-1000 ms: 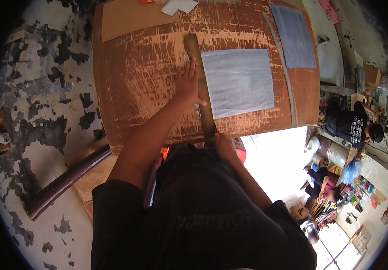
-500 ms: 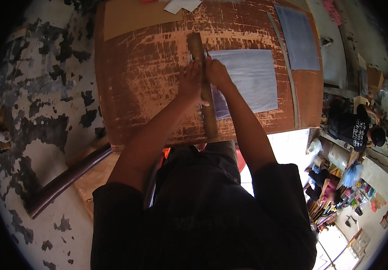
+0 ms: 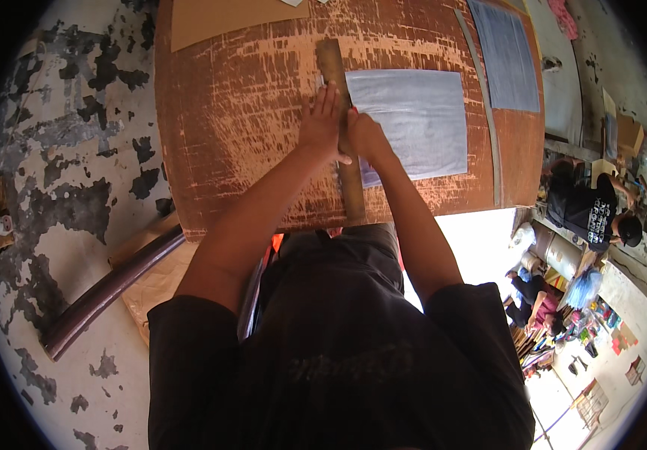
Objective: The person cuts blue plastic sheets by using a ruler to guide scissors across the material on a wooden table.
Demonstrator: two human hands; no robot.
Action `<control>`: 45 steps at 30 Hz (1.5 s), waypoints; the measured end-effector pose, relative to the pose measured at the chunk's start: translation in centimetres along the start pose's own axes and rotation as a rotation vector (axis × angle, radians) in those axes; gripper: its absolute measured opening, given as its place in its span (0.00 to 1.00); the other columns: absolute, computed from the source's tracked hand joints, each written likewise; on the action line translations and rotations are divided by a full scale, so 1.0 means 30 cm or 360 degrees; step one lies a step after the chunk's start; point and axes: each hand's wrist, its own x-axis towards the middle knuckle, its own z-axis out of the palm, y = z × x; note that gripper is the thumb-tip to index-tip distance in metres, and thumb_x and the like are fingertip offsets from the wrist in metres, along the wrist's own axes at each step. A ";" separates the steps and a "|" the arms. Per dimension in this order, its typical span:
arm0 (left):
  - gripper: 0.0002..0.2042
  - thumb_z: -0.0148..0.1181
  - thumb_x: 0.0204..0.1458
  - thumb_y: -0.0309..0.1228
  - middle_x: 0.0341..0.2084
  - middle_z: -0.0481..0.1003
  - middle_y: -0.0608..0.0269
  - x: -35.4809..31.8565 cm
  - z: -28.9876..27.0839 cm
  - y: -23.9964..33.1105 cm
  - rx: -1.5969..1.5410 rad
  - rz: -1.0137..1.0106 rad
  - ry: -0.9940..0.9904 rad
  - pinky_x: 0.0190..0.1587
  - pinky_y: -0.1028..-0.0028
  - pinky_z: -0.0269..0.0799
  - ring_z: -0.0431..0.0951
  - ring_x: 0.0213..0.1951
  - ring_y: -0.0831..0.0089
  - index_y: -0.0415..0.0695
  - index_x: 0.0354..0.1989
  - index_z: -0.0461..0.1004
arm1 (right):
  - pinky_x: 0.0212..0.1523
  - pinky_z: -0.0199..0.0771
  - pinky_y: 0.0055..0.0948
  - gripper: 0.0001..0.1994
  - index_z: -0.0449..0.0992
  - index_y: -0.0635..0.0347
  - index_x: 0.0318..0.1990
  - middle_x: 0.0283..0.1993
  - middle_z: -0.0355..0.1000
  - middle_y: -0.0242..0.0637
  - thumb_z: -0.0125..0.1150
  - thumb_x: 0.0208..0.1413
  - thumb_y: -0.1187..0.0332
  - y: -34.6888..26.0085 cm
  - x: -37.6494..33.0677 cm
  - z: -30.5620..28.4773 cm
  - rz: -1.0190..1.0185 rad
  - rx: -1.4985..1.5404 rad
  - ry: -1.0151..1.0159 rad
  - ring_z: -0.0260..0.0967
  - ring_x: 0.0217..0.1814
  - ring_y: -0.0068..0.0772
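Observation:
A long wooden straightedge (image 3: 352, 196) lies across a worn brown worktable (image 3: 241, 112), along the left edge of a pale grey sheet (image 3: 413, 120). My left hand (image 3: 322, 120) rests flat on the straightedge with fingers spread, pressing it down. My right hand (image 3: 366, 136) sits just beside it on the straightedge's right edge, fingers curled at the sheet's border; whether it holds a small tool is hidden.
A second grey sheet (image 3: 507, 52) lies at the table's far right, and a cardboard piece (image 3: 226, 19) at the top. A dark pipe (image 3: 106, 289) leans over the patchy floor at left. Another person (image 3: 590, 214) in black sits at right among goods.
My right hand has come up from the table's near edge to the straightedge beside my left hand. The left hand has stayed pressing on the straightedge.

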 end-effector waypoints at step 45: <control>0.78 0.79 0.28 0.69 0.82 0.34 0.44 0.013 -0.006 0.005 -0.0004 -0.0029 -0.0033 0.77 0.36 0.40 0.34 0.82 0.51 0.34 0.81 0.39 | 0.52 0.79 0.58 0.21 0.71 0.72 0.55 0.51 0.75 0.69 0.41 0.74 0.60 -0.037 0.074 -0.076 0.0131 -0.0048 -0.0256 0.77 0.52 0.74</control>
